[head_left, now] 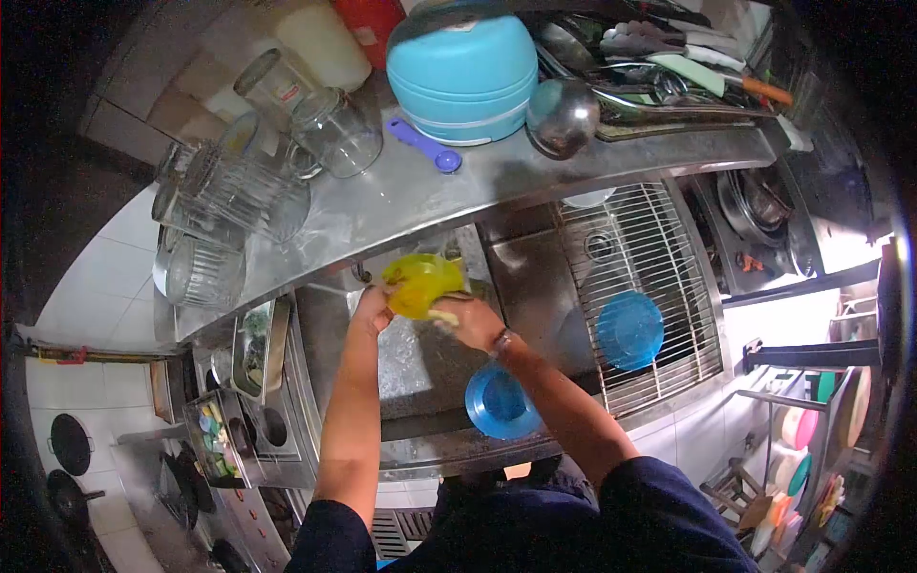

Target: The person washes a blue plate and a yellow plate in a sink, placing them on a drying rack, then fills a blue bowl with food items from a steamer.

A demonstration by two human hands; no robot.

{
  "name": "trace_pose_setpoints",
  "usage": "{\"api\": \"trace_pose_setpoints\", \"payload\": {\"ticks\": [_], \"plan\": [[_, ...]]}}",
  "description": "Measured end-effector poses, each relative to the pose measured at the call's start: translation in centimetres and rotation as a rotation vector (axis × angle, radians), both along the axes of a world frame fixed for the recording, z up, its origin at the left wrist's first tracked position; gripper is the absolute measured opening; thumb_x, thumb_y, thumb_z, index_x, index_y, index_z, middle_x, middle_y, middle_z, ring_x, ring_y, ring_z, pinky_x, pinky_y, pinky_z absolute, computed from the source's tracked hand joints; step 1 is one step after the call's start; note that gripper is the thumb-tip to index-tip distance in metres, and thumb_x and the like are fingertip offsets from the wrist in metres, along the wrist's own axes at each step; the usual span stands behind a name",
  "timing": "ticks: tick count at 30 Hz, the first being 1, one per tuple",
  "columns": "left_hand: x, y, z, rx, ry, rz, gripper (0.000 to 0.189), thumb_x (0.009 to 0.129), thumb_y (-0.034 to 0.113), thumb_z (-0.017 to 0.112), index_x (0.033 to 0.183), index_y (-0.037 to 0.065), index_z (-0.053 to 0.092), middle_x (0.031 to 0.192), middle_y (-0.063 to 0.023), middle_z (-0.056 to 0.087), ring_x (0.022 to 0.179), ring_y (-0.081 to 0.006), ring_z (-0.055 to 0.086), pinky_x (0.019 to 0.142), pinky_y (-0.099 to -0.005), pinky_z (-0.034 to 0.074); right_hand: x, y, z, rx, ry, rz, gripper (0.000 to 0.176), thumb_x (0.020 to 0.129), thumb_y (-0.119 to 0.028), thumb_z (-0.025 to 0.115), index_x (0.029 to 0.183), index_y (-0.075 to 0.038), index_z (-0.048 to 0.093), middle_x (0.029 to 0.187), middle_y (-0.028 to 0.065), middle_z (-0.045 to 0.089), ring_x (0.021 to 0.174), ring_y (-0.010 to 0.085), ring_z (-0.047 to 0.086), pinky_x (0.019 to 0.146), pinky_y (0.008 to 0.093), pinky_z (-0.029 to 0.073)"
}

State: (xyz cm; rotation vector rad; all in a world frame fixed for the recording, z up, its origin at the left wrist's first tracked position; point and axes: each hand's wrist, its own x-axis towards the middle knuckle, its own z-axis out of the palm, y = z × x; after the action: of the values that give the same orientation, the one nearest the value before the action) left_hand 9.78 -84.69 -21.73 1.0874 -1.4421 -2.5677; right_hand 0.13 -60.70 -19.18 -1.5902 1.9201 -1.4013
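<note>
A yellow dish (417,289), blurred at its edges, is held over the metal sink (406,368). My left hand (375,307) grips its left side. On the right, my right hand (466,320) is closed around something pale, perhaps a sponge, too blurred to name, close against the dish. Below my right hand a blue bowl (501,401) rests near the front edge of the sink, partly behind my right forearm. Another blue dish (630,330) lies on the wire rack (673,277) to the right.
Above the sink, a metal shelf (382,215) carries glass jugs (339,134), a light blue container (463,76), a purple spoon (425,146), a round metal piece (563,116) and utensils (669,72). A metal tray (261,351) stands left; pans (759,205) sit right.
</note>
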Motion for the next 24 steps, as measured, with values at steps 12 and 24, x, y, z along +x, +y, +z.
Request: {"api": "trace_pose_setpoints", "payload": {"ticks": [12, 24], "plan": [[1.6, 1.5, -1.3, -0.024, 0.238, 0.276, 0.023, 0.093, 0.007, 0.056, 0.115, 0.003, 0.061, 0.107, -0.0094, 0.066, 0.096, -0.0236, 0.065, 0.085, -0.0378, 0.055, 2.4, 23.1, -6.7, 0.402, 0.012, -0.499, 0.034, 0.078, -0.013, 0.066, 0.111, -0.004, 0.061, 0.102, 0.0163, 0.064, 0.092, 0.0362, 0.062, 0.079, 0.0407, 0.051], [0.1, 1.0, 2.6, -1.082, -0.297, -0.209, 0.019, 0.088, 0.005, 0.056, 0.103, 0.003, 0.066, 0.098, -0.0080, 0.068, 0.086, -0.0198, 0.066, 0.069, -0.0332, 0.054, 5.0, 25.0, -10.6, 0.414, 0.107, -0.655, 0.040, 0.076, -0.010, 0.058, 0.115, -0.007, 0.059, 0.108, 0.0168, 0.060, 0.097, 0.0369, 0.058, 0.085, 0.0418, 0.048]]}}
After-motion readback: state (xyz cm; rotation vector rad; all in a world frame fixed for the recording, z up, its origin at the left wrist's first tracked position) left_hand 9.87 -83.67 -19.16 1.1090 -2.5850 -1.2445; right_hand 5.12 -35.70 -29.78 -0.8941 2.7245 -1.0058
